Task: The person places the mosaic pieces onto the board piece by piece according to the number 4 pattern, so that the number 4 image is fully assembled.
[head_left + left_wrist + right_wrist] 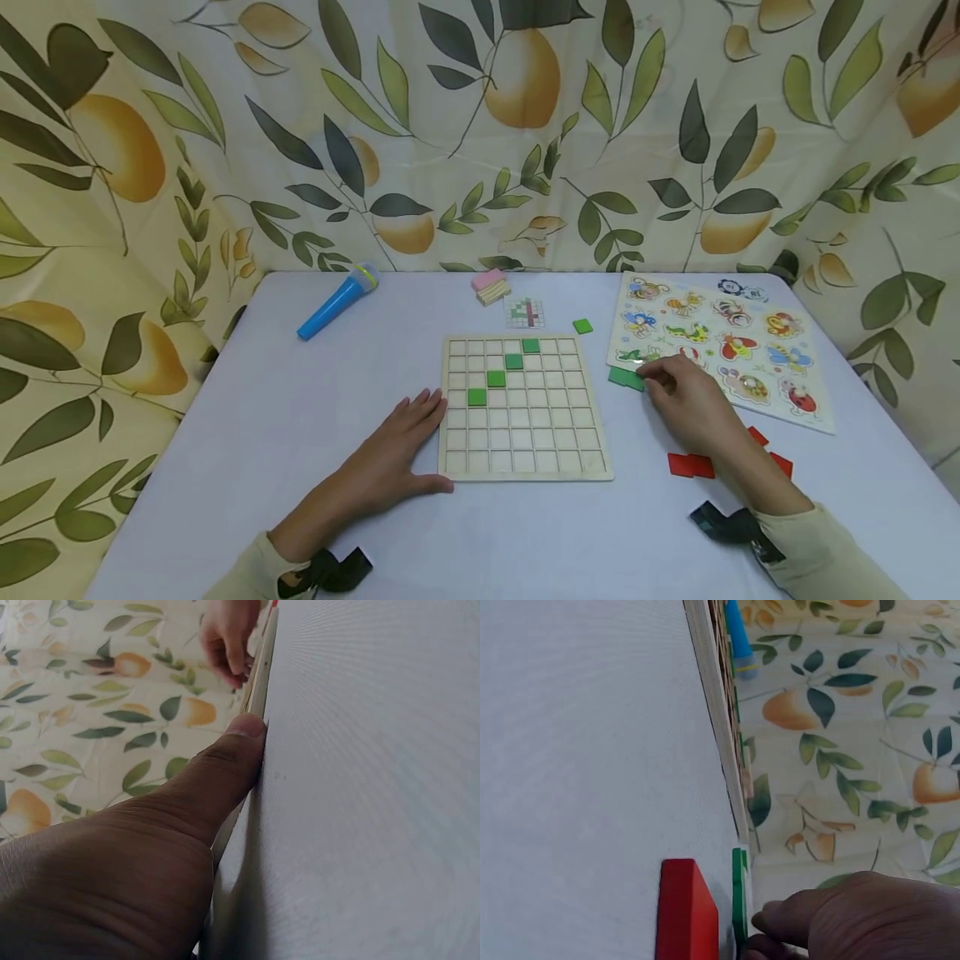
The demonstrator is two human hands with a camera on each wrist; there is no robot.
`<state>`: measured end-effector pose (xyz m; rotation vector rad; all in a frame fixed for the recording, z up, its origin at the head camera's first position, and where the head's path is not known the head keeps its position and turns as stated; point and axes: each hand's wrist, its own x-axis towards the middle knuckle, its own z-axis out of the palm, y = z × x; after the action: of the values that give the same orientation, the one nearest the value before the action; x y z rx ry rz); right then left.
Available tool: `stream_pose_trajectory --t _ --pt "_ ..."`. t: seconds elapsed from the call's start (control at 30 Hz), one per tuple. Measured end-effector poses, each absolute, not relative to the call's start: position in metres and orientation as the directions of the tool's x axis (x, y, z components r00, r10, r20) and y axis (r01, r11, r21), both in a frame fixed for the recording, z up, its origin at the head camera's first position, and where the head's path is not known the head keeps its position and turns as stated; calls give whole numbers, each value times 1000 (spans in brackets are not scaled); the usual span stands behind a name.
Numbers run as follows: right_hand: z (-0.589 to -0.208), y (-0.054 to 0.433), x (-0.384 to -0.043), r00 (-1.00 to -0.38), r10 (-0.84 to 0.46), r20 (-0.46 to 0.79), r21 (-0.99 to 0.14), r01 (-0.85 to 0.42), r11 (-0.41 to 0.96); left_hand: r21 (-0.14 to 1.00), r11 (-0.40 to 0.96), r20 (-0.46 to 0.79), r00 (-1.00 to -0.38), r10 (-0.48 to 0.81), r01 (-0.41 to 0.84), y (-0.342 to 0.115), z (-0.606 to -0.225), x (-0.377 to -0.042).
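Observation:
A wooden grid board (523,437) lies flat on the white table, with several green tiles (496,379) set in a diagonal line of its cells. My left hand (393,454) rests against the board's left edge, fingers extended and thumb at the near corner; the left wrist view shows that thumb (225,761) touching the edge. Right of the board, my right hand (690,400) has curled fingers at loose green tiles (625,378) and pinches one at its edge. Seen from the right wrist, the fingertips are beside the green tile (739,892), partly hiding it.
Red tiles (691,466) lie under and beside the right forearm. A picture board of insects (738,350) is at the right. Behind the grid are a pattern card (523,313), a pink-topped stack (491,285) and one green tile (582,326). A blue toy microphone (333,304) lies back left.

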<state>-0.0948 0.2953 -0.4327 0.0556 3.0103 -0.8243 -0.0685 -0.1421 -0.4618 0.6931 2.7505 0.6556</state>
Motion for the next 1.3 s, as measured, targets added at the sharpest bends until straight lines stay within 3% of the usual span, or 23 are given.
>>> stream_pose_trajectory --t 0.37,1.3 --pt "-429 291 -94 -999 -51 15 -466 -52 883 488 784 -111 -864 491 383 -142 -460 -70" --pt "-438 295 -92 -998 -47 40 -442 -60 895 469 796 -114 -868 483 381 -139 -460 -67"
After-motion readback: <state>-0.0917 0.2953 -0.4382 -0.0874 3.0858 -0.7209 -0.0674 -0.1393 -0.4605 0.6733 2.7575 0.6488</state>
